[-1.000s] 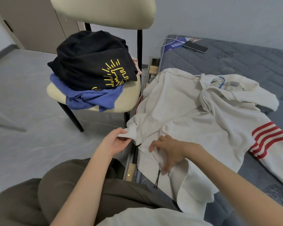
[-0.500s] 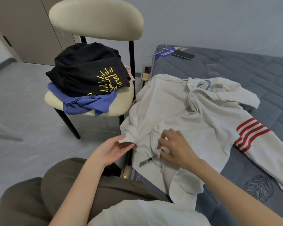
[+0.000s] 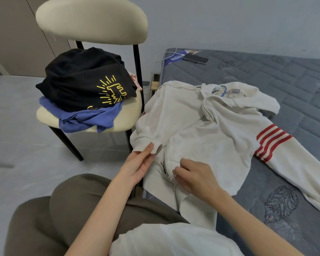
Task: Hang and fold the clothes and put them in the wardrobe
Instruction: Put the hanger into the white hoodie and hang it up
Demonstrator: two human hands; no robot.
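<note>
Lower centre, the zip edge point(image 3: 167, 159) of a white hoodie point(image 3: 211, 137) is pinched by the right hand point(image 3: 194, 176); its cuff point(image 3: 145, 143) is touched by the straight, pressed-together fingers of the left hand point(image 3: 137, 167). It is spread across the bed point(image 3: 284, 80), mid-frame.

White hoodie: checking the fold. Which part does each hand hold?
The right hand pinches the white hoodie at its zipper end; left hand, fingers straight, only touches the cuff.

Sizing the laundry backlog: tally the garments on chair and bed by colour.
White: 1, zip hoodie on the mattress
Black: 1, yellow-print garment on the chair
Blue: 1, blue garment under it
Pink: 1, pink fabric, only an edge shows
Total: 4
</note>
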